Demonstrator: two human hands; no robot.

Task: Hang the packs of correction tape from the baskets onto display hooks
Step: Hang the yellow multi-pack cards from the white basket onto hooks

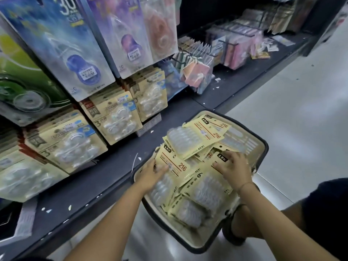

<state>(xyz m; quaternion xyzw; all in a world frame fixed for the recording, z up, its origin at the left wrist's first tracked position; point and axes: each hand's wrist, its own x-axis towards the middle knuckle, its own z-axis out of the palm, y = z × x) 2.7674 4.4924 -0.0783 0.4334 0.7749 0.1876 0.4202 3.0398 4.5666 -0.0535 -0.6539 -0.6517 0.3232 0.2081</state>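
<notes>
— Left hand (153, 171)?
— Released, fingers fairly straight, lying flat on a yellow pack (176, 163) marked 216, at the near-left side of the basket (260, 147).
— And the right hand (232, 166)?
— Over the middle of the heap, fingers arched, tips touching a pack with a black label (222, 158). Grasping or merely pressing: cannot tell, thumb hidden underneath.
— Other packs (190, 142)?
— Heaped loose in the same basket, overlapping at all angles. Yellow cards, clear ribbed blisters, several printed 216. One tilted across the top of the heap, beyond both hands.
— Basket itself?
— Beige with a dark rim, far-left corner overlapping the edge of the dark shelf (105, 172). Pale floor (301, 119) to the right.
— Above the shelf?
— Three-piece packs (116, 119) hanging in deep rows, beige cards with clear blisters. Higher up, bigger cards (62, 44) in blue, purple and green, each with one large dispenser. Farther right, bundles of small pastel cards (197, 59), also hanging.
— On the shelf surface?
— Scattered white scraps (139, 158), nearest just left of the basket.
</notes>
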